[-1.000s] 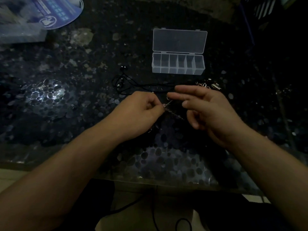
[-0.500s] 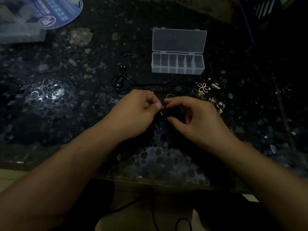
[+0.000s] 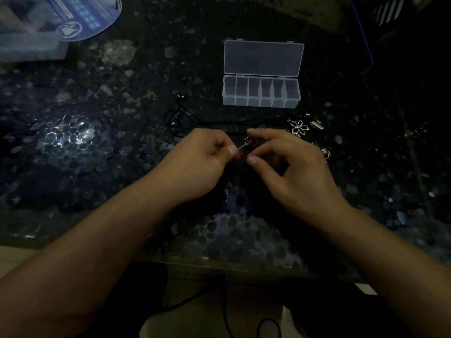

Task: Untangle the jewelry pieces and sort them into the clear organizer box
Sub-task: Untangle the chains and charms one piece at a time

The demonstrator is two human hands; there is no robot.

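A small tangle of thin chain with metal rings (image 3: 246, 146) hangs between my two hands over the dark table. My left hand (image 3: 202, 162) pinches its left end. My right hand (image 3: 290, 167) pinches its right end with thumb and forefinger. The clear organizer box (image 3: 261, 92) stands open behind them, its several compartments looking empty, its lid (image 3: 263, 58) folded back. A black cord necklace (image 3: 180, 118) lies to the left of the box. A silver flower pendant (image 3: 299, 126) and other small silver pieces (image 3: 317, 124) lie to the right of my right hand.
The dark pebble-patterned table (image 3: 73, 142) runs to a near edge at the bottom. A blue round printed item (image 3: 80, 18) and a clear plastic bag (image 3: 26, 40) sit at the far left corner. Dark cables (image 3: 227, 320) hang below the table edge.
My right hand went from open fingers beside the chain to pinching it, and the small silver pieces to its right came into view. My left hand kept its pinch.
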